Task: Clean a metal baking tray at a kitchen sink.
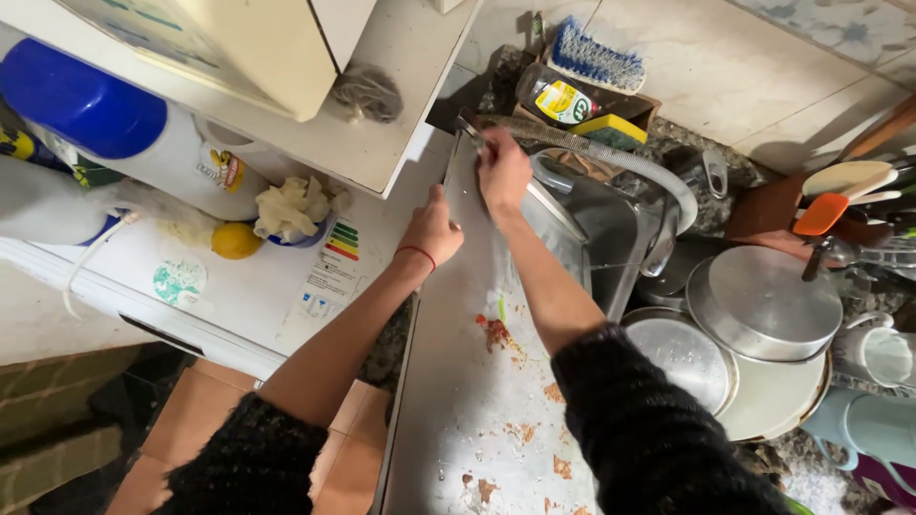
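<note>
A large flat metal tray (477, 401) smeared with orange-red food bits stands tilted over the sink, its far end raised. My left hand (434, 229), a red thread on its wrist, grips the tray's left edge with the thumb on top. Further up, my right hand (503, 172) has its fingers curled over the tray's top edge, just under a grey corrugated hose (611, 157). Whether that hand also holds a scrubber is hidden. Both sleeves are black and fuzzy.
Stacked metal pans and lids (754, 305) fill the sink's right side beside a white mug (883, 355) and a utensil rack (840, 200). Behind are a soap bottle (558, 100), a yellow sponge (611, 129) and a blue brush (596, 57). At left stands a white appliance (248, 286) with a lemon (236, 240).
</note>
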